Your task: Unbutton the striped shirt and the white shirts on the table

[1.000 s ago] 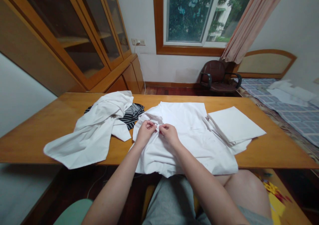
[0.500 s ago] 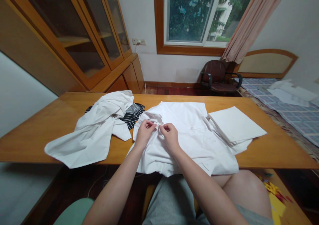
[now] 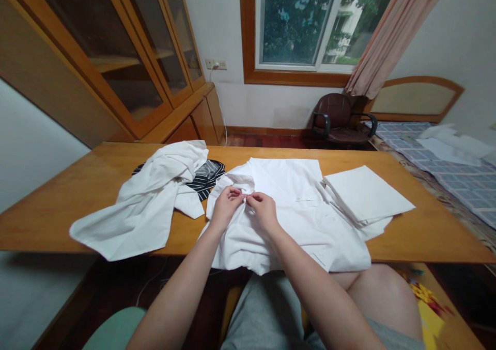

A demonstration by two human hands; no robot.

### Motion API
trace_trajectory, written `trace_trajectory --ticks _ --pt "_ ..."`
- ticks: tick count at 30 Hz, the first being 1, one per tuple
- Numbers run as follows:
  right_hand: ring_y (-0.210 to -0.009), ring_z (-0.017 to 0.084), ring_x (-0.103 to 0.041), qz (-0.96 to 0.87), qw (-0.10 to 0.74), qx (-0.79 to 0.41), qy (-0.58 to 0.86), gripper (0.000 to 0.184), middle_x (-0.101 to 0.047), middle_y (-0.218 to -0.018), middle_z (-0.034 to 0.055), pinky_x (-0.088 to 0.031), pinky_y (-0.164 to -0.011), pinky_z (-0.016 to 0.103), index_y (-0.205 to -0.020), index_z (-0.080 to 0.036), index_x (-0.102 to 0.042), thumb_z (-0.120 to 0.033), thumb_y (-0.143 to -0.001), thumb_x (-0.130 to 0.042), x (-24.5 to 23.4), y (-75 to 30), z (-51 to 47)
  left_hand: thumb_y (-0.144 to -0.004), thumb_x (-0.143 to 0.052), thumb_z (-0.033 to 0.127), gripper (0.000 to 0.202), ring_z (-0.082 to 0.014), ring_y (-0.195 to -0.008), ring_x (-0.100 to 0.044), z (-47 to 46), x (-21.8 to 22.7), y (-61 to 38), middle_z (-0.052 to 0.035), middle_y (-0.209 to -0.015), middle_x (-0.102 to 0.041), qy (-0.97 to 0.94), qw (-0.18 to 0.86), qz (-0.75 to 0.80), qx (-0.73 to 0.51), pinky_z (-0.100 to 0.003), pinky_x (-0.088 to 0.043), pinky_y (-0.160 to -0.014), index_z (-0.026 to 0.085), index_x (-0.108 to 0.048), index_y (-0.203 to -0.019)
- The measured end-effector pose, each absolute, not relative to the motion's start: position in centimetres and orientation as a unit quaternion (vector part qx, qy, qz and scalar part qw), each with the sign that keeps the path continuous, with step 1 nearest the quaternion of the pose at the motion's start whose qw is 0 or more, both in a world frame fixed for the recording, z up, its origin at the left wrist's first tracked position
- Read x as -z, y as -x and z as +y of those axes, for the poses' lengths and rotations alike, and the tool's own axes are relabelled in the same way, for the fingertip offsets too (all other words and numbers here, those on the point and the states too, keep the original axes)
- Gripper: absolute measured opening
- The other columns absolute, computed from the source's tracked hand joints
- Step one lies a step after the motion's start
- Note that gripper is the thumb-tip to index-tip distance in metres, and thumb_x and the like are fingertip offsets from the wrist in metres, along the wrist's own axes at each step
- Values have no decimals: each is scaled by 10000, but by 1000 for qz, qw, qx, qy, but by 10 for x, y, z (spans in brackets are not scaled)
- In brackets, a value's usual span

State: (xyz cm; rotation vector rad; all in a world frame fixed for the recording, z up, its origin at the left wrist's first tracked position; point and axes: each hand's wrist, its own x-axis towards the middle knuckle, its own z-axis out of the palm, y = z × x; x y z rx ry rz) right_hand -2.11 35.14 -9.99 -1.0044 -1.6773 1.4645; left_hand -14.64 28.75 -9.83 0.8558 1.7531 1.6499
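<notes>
A white shirt (image 3: pixel 294 221) lies spread on the wooden table (image 3: pixel 54 205) in front of me, its lower edge hanging over the near side. My left hand (image 3: pixel 225 206) and my right hand (image 3: pixel 263 208) meet at the shirt's front near the collar. Both pinch the cloth with closed fingers, fingertips almost touching. What exactly sits between the fingertips is too small to make out.
A crumpled white garment (image 3: pixel 147 205) lies to the left, over a black striped cloth (image 3: pixel 207 175). A folded white stack (image 3: pixel 366 195) rests at the right. Behind the table stand a brown chair (image 3: pixel 341 117), a glass-door cabinet (image 3: pixel 116 56) and a bed (image 3: pixel 457 169).
Both hands stay pinched at the same spot on the shirt front, with only small finger shifts. The shirt's lower edge has drawn up slightly.
</notes>
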Motion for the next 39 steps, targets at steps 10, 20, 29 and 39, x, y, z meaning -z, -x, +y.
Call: trace_trajectory --ticks 10,20,29,39 --pt "-527 109 -478 -510 308 -694 405 237 -572 -539 -13 -374 -522 240 -604 -172 -633 -382 -604 -743 119 27 361 -655 -753 315 231 -165 -672 -635 289 99 145 4 -702 -651 -324 274 675 -604 -283 -496 -686 192 -578 -743" --pt "-546 100 -534 -422 219 -809 344 273 -575 -542 -10 -441 -532 223 -576 -174 -561 -263 -536 -816 100 24 367 -673 -765 346 258 -172 -774 -636 291 110 147 -15 -792 -668 -325 268 645 -637 -284 -499 -739 185 -590 -772" --pt "-553 104 -525 -414 289 -777 376 253 -552 -524 -18 -483 -599 258 -555 -173 -570 -286 -530 -795 109 32 361 -669 -762 361 274 -165 -782 -619 292 114 148 -24 -825 -665 -313 268 646 -643 -254 -462 -692 184 -589 -786" --pt "-506 120 -488 -601 275 -622 419 150 -564 -501 -31 -357 -502 240 -581 -191 -587 -315 -618 -662 112 25 369 -657 -766 361 290 -146 -712 -601 292 107 147 -4 -780 -640 -331 300 649 -615 -237 -468 -625 184 -588 -802"
